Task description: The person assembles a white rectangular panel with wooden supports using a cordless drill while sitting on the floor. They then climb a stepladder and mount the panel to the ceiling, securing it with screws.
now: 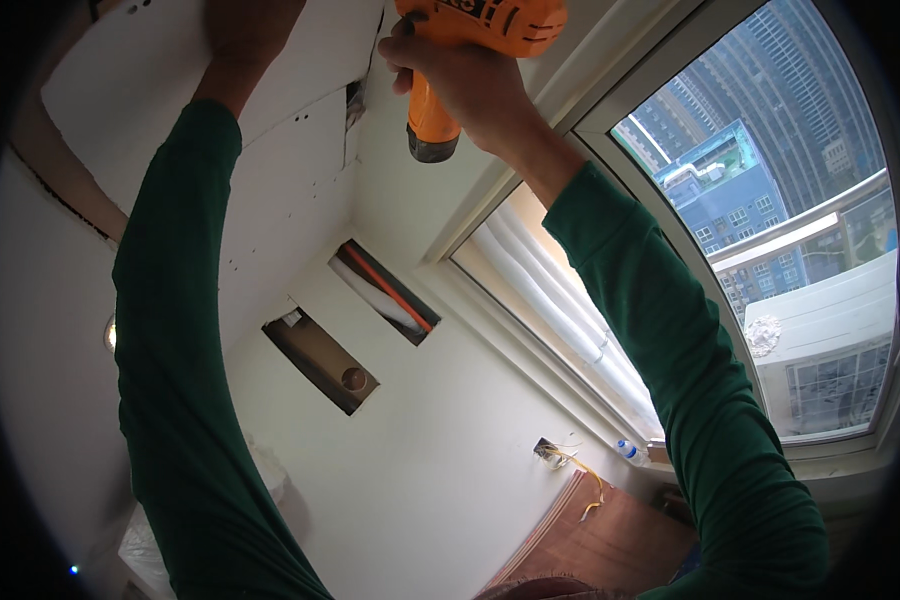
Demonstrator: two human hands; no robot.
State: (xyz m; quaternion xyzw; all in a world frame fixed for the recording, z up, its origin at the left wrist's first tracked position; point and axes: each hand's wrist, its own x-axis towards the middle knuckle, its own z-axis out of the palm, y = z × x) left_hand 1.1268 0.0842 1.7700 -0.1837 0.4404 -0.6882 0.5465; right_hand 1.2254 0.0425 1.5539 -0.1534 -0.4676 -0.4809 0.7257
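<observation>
The person is reaching overhead to the white ceiling panel, and it looks like the fastening step: the panel is being held up while the orange power drill is being brought to its edge. The next move seems to call for steadying the tool square to the board. The right hand is clamping closed around the drill's grip. The left hand is pressing against the panel just left of the drill; its fingers are cut off by the frame, so I cannot tell their spread.
</observation>
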